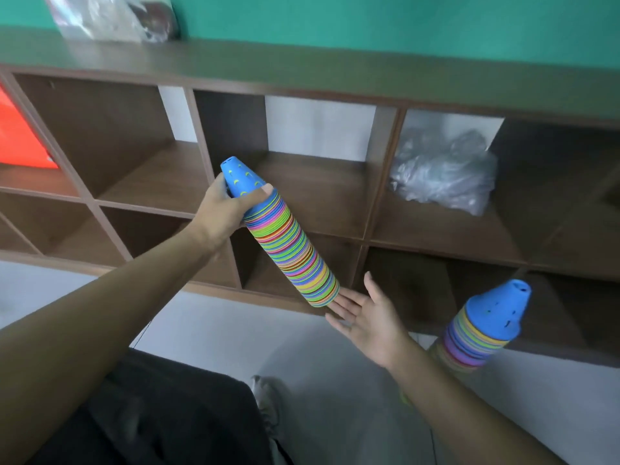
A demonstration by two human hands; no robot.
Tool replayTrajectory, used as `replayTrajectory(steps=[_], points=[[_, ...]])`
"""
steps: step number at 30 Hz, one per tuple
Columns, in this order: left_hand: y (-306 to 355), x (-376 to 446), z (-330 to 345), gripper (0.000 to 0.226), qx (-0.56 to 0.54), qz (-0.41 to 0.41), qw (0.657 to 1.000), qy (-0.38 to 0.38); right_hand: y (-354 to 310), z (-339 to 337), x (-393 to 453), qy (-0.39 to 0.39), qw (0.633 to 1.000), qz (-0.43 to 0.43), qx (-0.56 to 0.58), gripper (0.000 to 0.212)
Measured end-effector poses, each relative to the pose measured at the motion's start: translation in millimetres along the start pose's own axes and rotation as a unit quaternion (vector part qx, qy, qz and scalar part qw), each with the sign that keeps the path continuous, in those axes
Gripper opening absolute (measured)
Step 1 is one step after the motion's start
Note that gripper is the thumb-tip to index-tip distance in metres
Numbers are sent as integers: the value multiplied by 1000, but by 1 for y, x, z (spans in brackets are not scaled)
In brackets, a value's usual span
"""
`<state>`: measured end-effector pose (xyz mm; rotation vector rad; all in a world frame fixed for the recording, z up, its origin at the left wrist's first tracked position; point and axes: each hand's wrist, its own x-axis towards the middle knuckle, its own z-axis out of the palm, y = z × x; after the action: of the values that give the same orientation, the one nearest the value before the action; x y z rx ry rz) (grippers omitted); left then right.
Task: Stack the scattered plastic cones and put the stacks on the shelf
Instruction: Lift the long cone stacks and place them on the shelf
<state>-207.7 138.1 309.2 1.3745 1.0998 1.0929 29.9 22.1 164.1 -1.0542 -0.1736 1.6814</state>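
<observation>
The left hand [223,209] clenched the blue tip of a tall cone stack [288,245], which slanted away toward five o'clock. The right hand [364,318] lay flat-fingered, touching its base. Shelving looked to be the step in hand; next, the stack probably needed guiding into a shelf [302,196] compartment at twelve o'clock. A second stack [483,330] stood at four o'clock.
</observation>
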Motion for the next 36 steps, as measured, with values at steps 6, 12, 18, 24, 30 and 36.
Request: replayTrajectory(steps=[6,12,18,24,30,36], points=[[71,-10,26,69,7,122,992,-20,-51,33,-62,-5,998,-68,-8,72],[132,-20,61,59,-23,196,979,-58,-88,43,-123,-14,991,-129,-43,73],[163,-29,115,62,-93,204,972,-76,-126,22,-181,1,980,-184,-73,78],[178,-41,185,51,-132,177,968,-123,-153,-19,-233,34,973,-219,-67,81],[185,-55,241,58,-95,181,964,-172,-157,-52,-243,77,973,-200,-80,82],[176,-62,278,72,-16,182,960,-213,-155,-82,-230,109,977,-161,-87,83]])
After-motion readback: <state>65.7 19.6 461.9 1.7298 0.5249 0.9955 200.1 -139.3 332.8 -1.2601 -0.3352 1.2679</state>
